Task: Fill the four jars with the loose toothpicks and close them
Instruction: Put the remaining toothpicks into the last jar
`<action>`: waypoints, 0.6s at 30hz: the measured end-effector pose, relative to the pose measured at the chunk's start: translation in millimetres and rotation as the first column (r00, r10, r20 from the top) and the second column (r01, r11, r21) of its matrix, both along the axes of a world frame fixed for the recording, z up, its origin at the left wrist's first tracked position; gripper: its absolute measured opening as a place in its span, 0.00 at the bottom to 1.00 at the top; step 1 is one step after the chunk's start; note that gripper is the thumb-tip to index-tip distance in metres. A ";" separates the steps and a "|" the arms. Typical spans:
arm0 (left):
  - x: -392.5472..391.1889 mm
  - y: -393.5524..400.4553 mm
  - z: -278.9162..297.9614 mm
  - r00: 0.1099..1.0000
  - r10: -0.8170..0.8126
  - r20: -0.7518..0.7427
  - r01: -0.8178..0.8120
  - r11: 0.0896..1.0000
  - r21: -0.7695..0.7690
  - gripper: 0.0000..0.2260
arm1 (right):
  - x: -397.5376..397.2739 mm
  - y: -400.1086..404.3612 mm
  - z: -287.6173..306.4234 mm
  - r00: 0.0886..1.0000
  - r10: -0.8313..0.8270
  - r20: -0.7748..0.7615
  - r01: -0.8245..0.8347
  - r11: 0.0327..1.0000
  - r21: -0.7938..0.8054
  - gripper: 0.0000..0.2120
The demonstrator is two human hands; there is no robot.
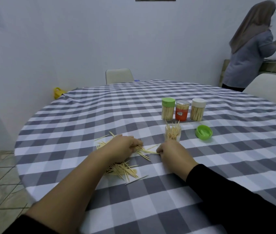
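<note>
Head view looks down on our two hands working at a round table under a grey and white checked cloth. Three of the four jars appear finished: the green-capped jar, the orange jar with its clear lid, and the white-capped jar stand in a row on the far right side of the cloth, each closed and packed with sticks. We judge those done.

The fourth, an open jar, stands nearer to us, just in front of that row and just beyond our right hand. It holds a fair number of sticks, some poking above the rim at loose angles, so it seems only partly filled. Its green lid lies upturned on the cloth to the right of it, a little apart.

What remains is the pile of loose toothpicks on the near left part of the table, spread under and around our left forearm, with a few strays farther left and one lying alone nearer to us.

Our left hand rests on the pile with its fingers curled over a bunch of sticks, gathering them. Our right hand sits close beside it, fingers bent and seemingly pinching the ends of a few sticks, though the grip itself is hidden from us.

Left to do, by our reckoning: move the rest into the open jar and cap it.
</note>
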State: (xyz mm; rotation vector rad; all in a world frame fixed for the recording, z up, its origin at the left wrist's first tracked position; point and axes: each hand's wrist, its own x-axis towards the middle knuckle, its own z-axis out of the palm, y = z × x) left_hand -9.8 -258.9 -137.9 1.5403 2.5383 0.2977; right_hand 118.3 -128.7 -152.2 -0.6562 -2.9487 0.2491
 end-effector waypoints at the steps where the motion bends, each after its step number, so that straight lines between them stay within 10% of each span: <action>1: -1.2 0.3 1.1 1.000 0.014 -0.004 -0.014 1.000 0.010 0.17 | -5.8 -3.7 1.5 1.000 0.015 0.006 -0.015 1.000 0.000 0.15; 8: -16.3 -10.8 12.3 0.989 0.089 0.114 -0.094 0.995 0.042 0.18 | -24.3 -20.8 14.3 0.997 0.030 -0.071 -0.039 0.990 -0.137 0.17; 13: -26.6 -19.3 21.0 0.988 0.086 0.130 -0.057 0.975 -0.214 0.27 | -16.3 -27.2 6.0 0.988 0.115 0.107 -0.119 0.992 0.030 0.25; 18: -27.1 -13.4 20.7 0.998 0.025 0.064 -0.013 0.983 -0.181 0.25 | -23.2 -29.2 -2.7 0.985 0.170 0.025 -0.172 0.979 0.112 0.12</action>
